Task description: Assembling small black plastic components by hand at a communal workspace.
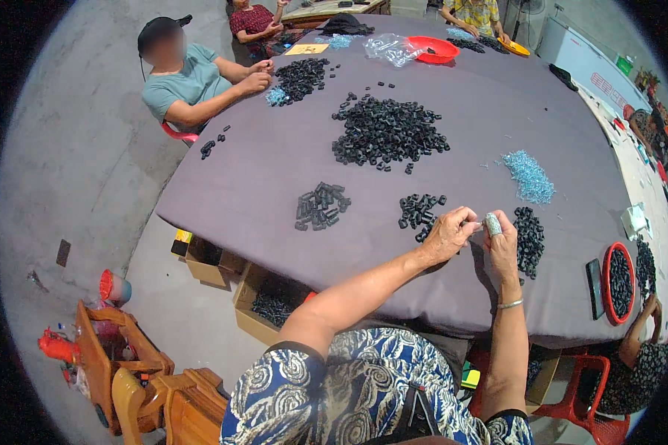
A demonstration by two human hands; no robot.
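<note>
My left hand [448,233] and my right hand [503,246] meet above the near part of the cloth-covered table [260,178]. Thumb and fingers of both are pinched together, on something too small to make out. A pale, speckled wrap covers one finger of my right hand, and a band circles that wrist. Just beyond my left hand lies a small heap of short black pieces [417,211]. Another black heap [529,241] lies close to the right of my right hand. Farther off is a pile of tiny light-blue pieces [528,178]. Black cylinders [323,206] are gathered to the left.
A large black pile [390,130] occupies the table's middle. At right are a phone [594,289] and a red basket [608,308] of black parts. Co-workers sit around the table, one at far left [189,85]. Cardboard boxes [249,315] and wooden chairs [178,404] stand lower left.
</note>
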